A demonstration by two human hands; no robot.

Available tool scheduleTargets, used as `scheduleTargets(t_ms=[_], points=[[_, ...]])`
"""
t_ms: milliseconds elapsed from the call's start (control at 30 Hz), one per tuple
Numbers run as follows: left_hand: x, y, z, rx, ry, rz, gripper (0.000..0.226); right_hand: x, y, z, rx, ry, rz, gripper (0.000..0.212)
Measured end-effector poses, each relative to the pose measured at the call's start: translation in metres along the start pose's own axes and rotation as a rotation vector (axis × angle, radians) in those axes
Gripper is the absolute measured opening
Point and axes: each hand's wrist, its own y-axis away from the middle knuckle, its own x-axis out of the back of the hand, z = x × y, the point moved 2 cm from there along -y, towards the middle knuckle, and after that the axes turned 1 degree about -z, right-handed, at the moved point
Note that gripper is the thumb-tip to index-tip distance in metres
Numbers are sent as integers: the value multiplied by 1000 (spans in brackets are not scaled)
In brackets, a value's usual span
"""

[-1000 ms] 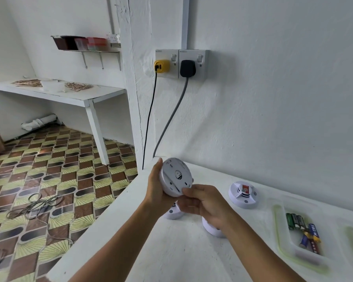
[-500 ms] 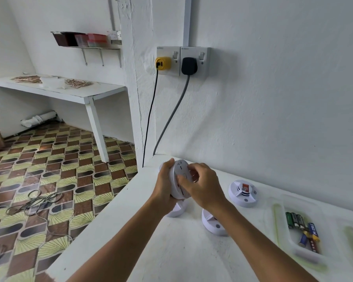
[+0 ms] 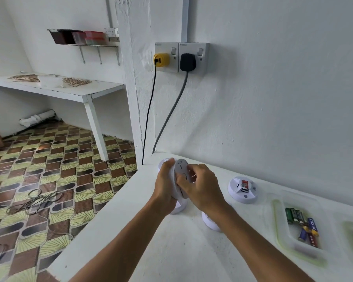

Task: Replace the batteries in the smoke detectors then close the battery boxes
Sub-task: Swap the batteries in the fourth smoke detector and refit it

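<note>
Head camera showed my left hand (image 3: 165, 181) gripping the smoke detector (image 3: 179, 176) on its edge above the white counter (image 3: 171, 251), so my right hand (image 3: 200, 187) could pinch its back to work the cover.

Detector (image 3: 242, 189) on counter (image 3: 171, 251) — battery tray (image 3: 298, 249) to its right.

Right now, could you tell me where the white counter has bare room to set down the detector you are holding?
The near stretch of the counter, between my forearms and its front edge, is bare. The back is crowded: the held detector in my hands, a detector by the wall, then the battery tray to the right.
</note>
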Motion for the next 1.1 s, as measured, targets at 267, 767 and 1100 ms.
scheduleTargets(t_ms=[267, 767, 1100], points=[[-8, 0, 2, -53, -45, 9, 36, -5, 2, 4, 1, -10, -11, 77], [-5, 2, 1, -112, -175, -3, 36, -4, 2, 6, -131, -114, -72, 43], [17, 0, 2, 164, 258, -192, 62, 37, 3, 7, -364, -562, -181, 27]])
